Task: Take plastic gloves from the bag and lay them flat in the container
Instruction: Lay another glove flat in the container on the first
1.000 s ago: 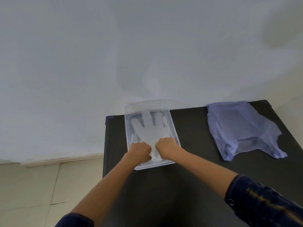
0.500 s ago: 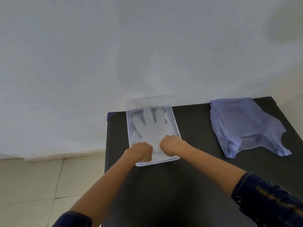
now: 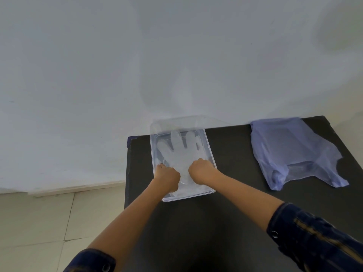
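Observation:
A clear plastic container [image 3: 210, 152] stands at the back left of the black table. A translucent plastic glove [image 3: 179, 152] lies flat inside it, fingers spread toward the wall. My left hand [image 3: 168, 176] rests on the glove's left cuff edge, fingers curled. On the glove's right side my right hand [image 3: 201, 170] presses down, fingers curled too. Whether either hand pinches the glove is hidden. The pale blue plastic bag [image 3: 292, 152] lies crumpled at the back right, apart from both hands.
The black table [image 3: 231, 222] has its left edge just beside the container, with tiled floor [image 3: 49, 222] below. A white wall [image 3: 176, 55] runs right behind the container and bag.
Both hands have slid slightly apart on the glove, the left toward the container's left wall. The view has shifted a little; glove and bag stay where they were.

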